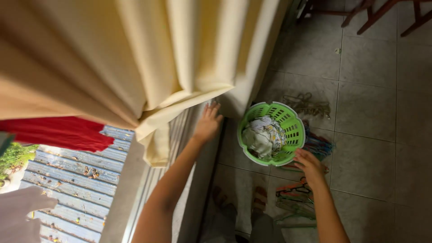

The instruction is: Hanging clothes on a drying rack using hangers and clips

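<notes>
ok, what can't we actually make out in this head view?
- Left hand: fingertips tucked under the curtain hem, grip unclear.
- Right hand: fingers curl toward the basket rim and hangers; which it touches is unclear.
- Clothes in basket: bunched, kind unreadable.
- Chair legs: cut off by top edge.

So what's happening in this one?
A person stands by a window, looking down. The left hand reaches to the lower edge of a cream curtain at the sill. The right hand is at the rim of a green laundry basket holding crumpled clothes, with clothes hangers strewn on the tiled floor.
</notes>
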